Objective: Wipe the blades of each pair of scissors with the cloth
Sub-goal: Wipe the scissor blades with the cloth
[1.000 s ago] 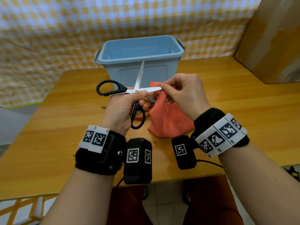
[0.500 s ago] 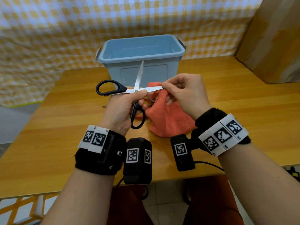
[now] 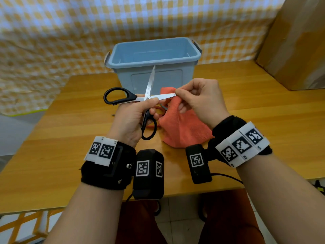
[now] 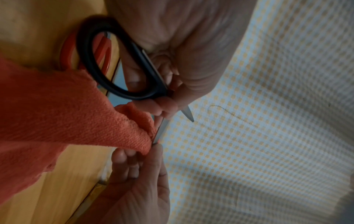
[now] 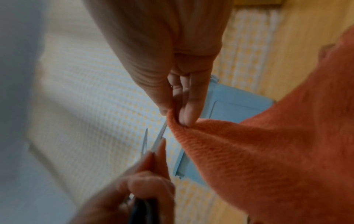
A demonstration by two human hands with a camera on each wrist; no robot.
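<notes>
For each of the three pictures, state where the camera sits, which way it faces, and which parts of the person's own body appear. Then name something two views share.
Head: worn on the head, facing forward and down at the table; both forearms, left hand, right hand.
Left wrist: looks along the left hand at the black scissors; right fingertips too.
Right wrist: looks along the right hand pinching the orange cloth; left hand below.
Shared: cloth at blade tip, blue bin.

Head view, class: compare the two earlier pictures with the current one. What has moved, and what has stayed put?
Very little moved. The right hand, pinching the orange cloth on the sideways blade, stays at its tip, shifting only slightly; the hanging cloth swayed a little. The left hand keeps its grip on the open black scissors, one blade up, one sideways. The blue bin and red scissors on the table stayed.
</notes>
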